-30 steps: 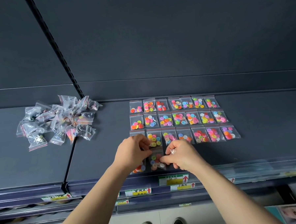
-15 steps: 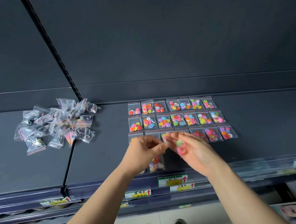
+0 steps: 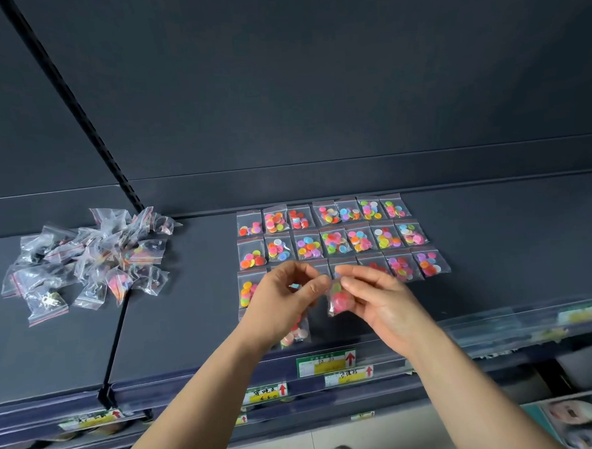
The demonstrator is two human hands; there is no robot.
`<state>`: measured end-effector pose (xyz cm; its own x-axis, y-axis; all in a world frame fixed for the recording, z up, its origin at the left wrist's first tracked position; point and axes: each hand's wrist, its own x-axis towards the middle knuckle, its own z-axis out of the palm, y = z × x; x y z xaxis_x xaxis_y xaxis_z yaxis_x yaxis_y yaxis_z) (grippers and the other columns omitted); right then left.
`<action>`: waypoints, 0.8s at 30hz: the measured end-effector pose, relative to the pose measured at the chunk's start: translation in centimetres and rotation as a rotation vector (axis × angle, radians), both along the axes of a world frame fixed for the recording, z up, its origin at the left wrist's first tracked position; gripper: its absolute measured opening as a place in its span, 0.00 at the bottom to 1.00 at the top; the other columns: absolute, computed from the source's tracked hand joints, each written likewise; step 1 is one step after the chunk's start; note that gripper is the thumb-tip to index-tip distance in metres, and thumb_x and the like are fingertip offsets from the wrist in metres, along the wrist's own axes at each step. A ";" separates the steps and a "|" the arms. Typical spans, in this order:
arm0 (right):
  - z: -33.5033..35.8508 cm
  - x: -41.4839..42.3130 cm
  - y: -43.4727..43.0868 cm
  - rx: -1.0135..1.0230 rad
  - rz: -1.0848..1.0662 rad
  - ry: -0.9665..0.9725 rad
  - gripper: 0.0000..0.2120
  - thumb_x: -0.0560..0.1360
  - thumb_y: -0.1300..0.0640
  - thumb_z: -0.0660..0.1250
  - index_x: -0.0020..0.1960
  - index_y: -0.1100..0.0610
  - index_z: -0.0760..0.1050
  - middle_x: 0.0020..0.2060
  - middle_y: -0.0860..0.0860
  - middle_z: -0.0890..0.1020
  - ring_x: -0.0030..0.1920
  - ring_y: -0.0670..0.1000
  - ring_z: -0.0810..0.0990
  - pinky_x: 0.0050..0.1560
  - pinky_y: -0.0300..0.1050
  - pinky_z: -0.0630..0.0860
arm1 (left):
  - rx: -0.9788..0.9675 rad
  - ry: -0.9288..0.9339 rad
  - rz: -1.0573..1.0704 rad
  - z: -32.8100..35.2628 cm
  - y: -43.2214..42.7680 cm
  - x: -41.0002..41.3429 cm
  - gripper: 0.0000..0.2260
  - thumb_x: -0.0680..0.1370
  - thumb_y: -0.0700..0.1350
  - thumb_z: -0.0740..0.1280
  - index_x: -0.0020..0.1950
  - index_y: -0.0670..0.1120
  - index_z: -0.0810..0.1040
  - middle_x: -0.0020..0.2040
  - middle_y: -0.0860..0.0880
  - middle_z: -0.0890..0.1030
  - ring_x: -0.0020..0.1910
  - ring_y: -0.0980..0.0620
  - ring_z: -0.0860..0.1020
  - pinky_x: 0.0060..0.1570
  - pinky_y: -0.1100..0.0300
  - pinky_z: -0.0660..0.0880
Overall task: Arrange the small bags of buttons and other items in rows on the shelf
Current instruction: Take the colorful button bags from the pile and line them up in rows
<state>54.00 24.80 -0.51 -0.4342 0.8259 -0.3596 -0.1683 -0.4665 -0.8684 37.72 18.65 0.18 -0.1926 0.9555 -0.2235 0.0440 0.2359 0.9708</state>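
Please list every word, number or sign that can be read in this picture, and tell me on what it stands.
No text reads clearly.
Upper middle shelf tag: red up arrow; handwriting too blurred.
Tag below it: red up arrow; handwriting blurred.
Lower tag: red up arrow; handwriting and digits blurred.
Far left tag: red arrow; text blurred.
Smaller tags lower down: too small.
Held button bag: no print visible.

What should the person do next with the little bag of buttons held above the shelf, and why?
Probably lower the bag onto the shelf just right of the front-row bag. The right hand pinches it in the air, the left hand at its top edge; three rows behind look filled, while the front row looks barely started.
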 end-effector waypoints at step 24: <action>0.3 2.9 2.6 0.103 0.238 -0.170 0.05 0.71 0.65 0.72 0.41 0.62 0.77 0.40 0.59 0.84 0.43 0.56 0.84 0.45 0.47 0.81 | -0.003 -0.175 0.190 -0.1 -0.1 2.2 0.05 0.78 0.40 0.66 0.44 0.39 0.79 0.43 0.42 0.85 0.43 0.47 0.83 0.44 0.57 0.80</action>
